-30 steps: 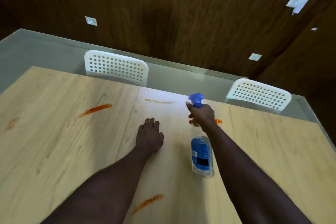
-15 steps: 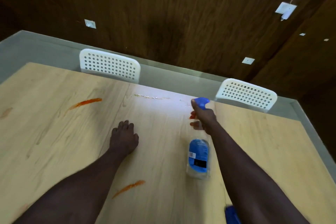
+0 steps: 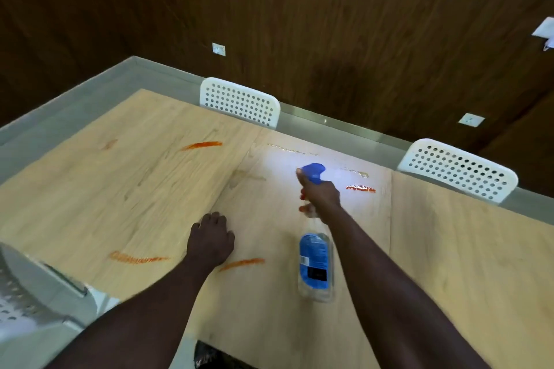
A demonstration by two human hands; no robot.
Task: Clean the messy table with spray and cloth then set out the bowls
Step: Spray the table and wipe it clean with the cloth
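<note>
Dark wood-panel wall [image 3: 299,24] behind; light wood table [image 3: 449,249] w/ a white perforated chair [image 3: 239,102] and a second chair [image 3: 455,169] at its far edge. My R hand [image 3: 320,195] grips the spray bottle [image 3: 314,260] by the neck, over the table's middle, blue trigger head [image 3: 313,172] toward the far edge, clear base toward me. My L hand [image 3: 209,241] rests palm-down on the tabletop, holding nothing. Near smear [image 3: 242,263], orange, lies just right of my L wrist; far-left smear [image 3: 202,145] and far-right smear [image 3: 359,188] lie nearer the far edge.

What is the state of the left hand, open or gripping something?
Open. The left hand rests on the table with fingers slightly bent, holding nothing.
</note>
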